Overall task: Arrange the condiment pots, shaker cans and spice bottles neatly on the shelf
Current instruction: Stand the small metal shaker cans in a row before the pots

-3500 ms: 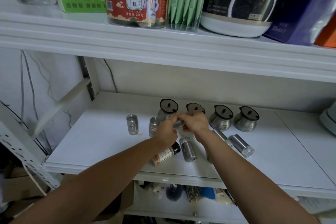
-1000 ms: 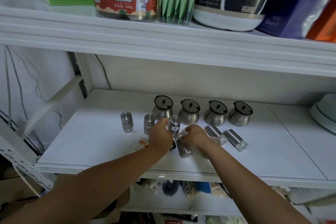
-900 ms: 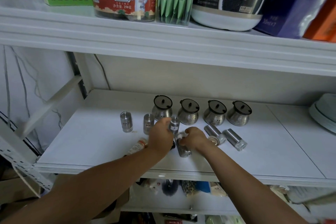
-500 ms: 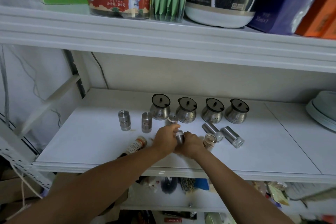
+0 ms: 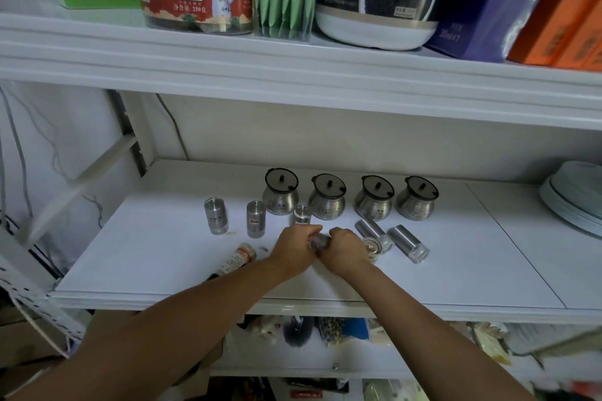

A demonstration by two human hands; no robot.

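Several steel condiment pots with dark lids [image 5: 280, 192] stand in a row at the back of the white shelf [image 5: 156, 257]. Three shaker cans stand upright in front of them: one [image 5: 215, 215], a second [image 5: 256, 219], a third [image 5: 301, 214]. My left hand [image 5: 293, 247] and my right hand [image 5: 345, 249] meet over one shaker can [image 5: 318, 241] and both grip it, lying sideways between them. Two more cans [image 5: 373, 233] [image 5: 407, 243] lie on their sides to the right, with another one [image 5: 371, 246] beside my right hand. A spice bottle [image 5: 237, 259] with an orange label lies by my left forearm.
A stack of white plates [image 5: 573, 198] sits at the shelf's right end. The upper shelf [image 5: 293, 65] holds tins and boxes. A diagonal brace [image 5: 88, 172] and cables run at the left. Bags fill the shelf below [image 5: 325, 332].
A third shaker can now stands upright in the row. Both hands came down from it and closed together on a lying can. The view shifted slightly.
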